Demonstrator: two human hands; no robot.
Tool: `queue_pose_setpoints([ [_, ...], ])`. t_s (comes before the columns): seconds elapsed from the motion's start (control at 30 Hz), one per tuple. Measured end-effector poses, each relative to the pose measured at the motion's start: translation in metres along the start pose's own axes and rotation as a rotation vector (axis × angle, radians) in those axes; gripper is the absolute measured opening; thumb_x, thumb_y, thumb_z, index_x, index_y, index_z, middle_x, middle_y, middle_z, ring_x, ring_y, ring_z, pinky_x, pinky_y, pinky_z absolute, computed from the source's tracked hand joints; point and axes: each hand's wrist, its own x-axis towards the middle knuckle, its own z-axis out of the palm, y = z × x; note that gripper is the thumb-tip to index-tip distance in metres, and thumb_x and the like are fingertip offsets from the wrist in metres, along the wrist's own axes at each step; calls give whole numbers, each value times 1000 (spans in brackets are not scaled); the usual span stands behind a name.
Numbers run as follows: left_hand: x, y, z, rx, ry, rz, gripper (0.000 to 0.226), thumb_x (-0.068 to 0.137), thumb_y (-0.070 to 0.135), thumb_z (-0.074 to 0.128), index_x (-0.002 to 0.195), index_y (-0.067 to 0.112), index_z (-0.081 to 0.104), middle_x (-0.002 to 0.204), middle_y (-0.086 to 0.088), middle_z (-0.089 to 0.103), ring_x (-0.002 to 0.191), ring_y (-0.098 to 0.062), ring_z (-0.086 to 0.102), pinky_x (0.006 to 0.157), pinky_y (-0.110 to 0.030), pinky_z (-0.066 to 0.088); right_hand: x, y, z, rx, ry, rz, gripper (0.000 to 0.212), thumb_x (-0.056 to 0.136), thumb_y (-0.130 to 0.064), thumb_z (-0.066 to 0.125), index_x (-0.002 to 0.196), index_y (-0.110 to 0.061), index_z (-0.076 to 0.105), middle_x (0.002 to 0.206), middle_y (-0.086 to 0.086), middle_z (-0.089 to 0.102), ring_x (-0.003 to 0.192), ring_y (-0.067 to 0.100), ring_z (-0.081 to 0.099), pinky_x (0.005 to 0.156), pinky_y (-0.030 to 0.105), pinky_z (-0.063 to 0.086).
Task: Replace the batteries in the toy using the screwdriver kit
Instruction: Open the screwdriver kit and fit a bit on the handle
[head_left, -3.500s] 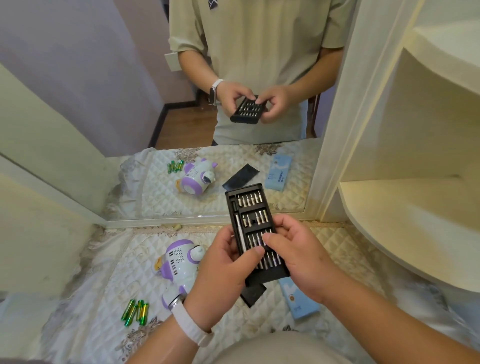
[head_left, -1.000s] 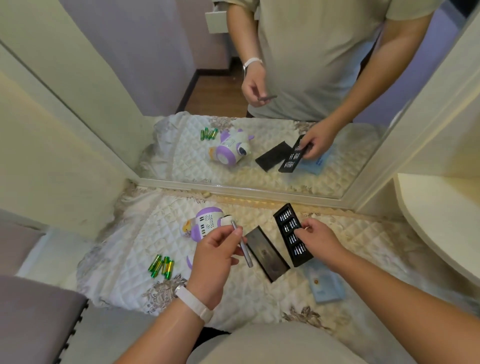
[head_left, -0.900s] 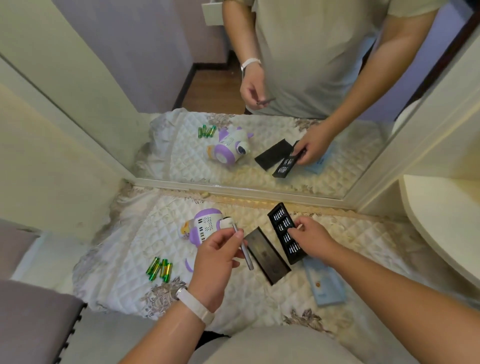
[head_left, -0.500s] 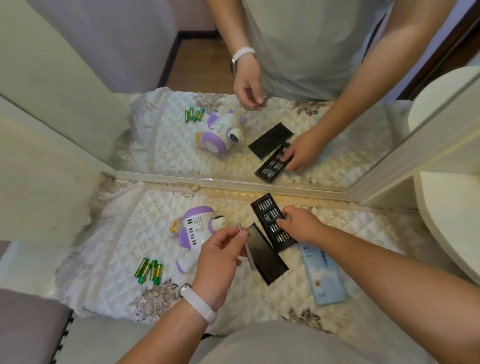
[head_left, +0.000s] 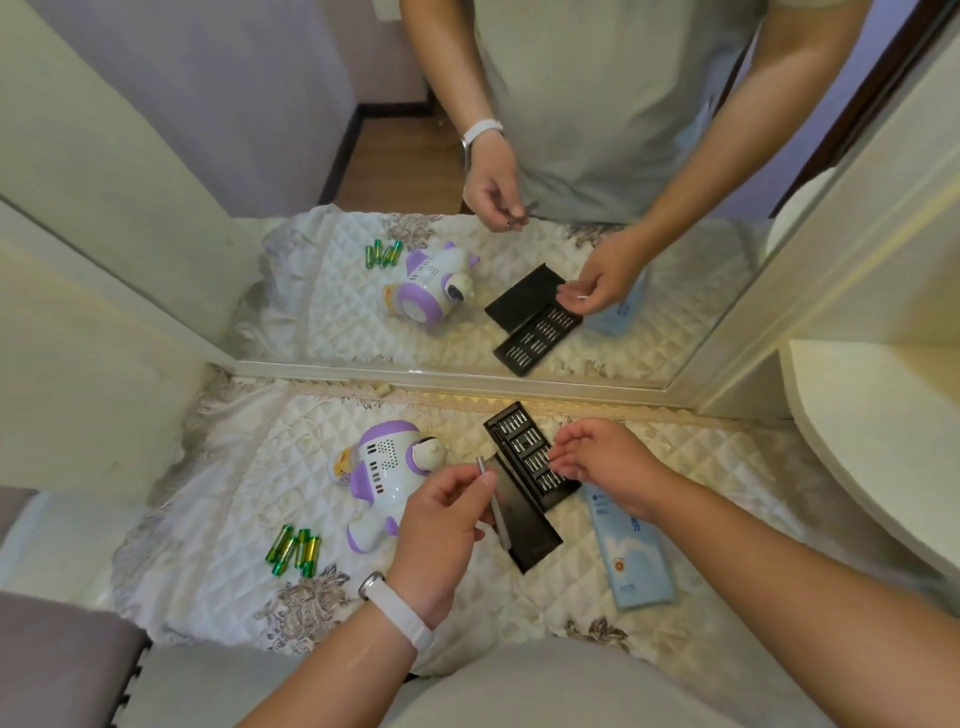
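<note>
Right hand (head_left: 602, 460) just left the bit tray (head_left: 530, 460), pinching a bit, I think; left hand (head_left: 441, 525) grips the driver (head_left: 491, 499) — seat it straight.

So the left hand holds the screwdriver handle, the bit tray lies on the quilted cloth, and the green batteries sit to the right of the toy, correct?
Not quite. In the head view the green batteries lie left of the toy, not right. The left hand does hold the screwdriver handle, and the bit tray lies on the quilted cloth.
</note>
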Motion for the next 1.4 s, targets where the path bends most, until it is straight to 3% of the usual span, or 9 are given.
queue_pose_setpoints([
  [0.23,-28,15,6,-35,3,82,9,95,17,64,93,16,73,72,4,66,64,-11,58,61,-23,44,-67,-12,-5,318,-115,-132,22,97,7,43,110,-5,57,101,18,72,92,24,72,72,26,57],
  [0.47,-47,24,6,-27,-22,187,9,95,14,64,95,13,73,73,3,70,66,-11,60,55,-17,45,-119,-31,-4,90,-139,-299,9,99,-5,45,96,-13,45,90,9,76,87,22,73,62,29,51],
  [0.63,-51,33,11,16,-103,327,11,92,7,66,95,13,75,76,-1,70,63,-5,59,58,-14,46,-139,-47,-10,9,-89,-433,7,95,-6,56,88,-8,56,80,8,76,75,22,72,59,27,53],
  [0.73,-52,41,14,73,-177,423,13,91,11,69,94,20,78,77,-6,73,69,-8,60,65,-22,49,-145,-57,-16,27,-99,-471,8,95,-1,54,93,-7,60,85,7,76,83,18,73,67,24,57],
  [0.83,-54,49,15,159,-213,505,19,90,12,71,88,30,78,67,10,69,63,-3,58,62,-19,46,-150,-65,-22,-24,-106,-523,11,95,1,53,95,-7,62,88,5,76,86,15,73,72,24,58],
  [0.97,-54,56,13,395,-171,706,16,82,36,67,81,51,73,71,16,64,67,-1,55,65,-14,41,-153,-71,-26,-182,-61,-604,13,95,-2,55,93,-12,64,84,-4,76,83,6,71,73,20,55],
  [1.1,-55,60,14,527,-135,820,21,81,46,60,92,39,75,74,13,60,69,-3,55,62,-15,40,-155,-73,-25,-311,-1,-687,17,92,-8,60,89,-23,67,80,-13,73,79,1,68,73,19,54],
  [1.17,-56,61,15,557,-134,848,24,81,45,59,104,44,68,78,12,60,70,-5,56,62,-18,42,-155,-72,-25,-361,35,-716,17,91,-11,62,88,-26,68,79,-14,71,78,2,67,72,21,53],
  [1.4,-59,58,19,584,-135,850,25,83,42,62,107,48,63,78,21,59,70,-4,56,62,-17,41,-156,-65,-28,-375,55,-739,22,89,-14,64,84,-35,67,78,-11,67,73,10,63,68,30,52],
])
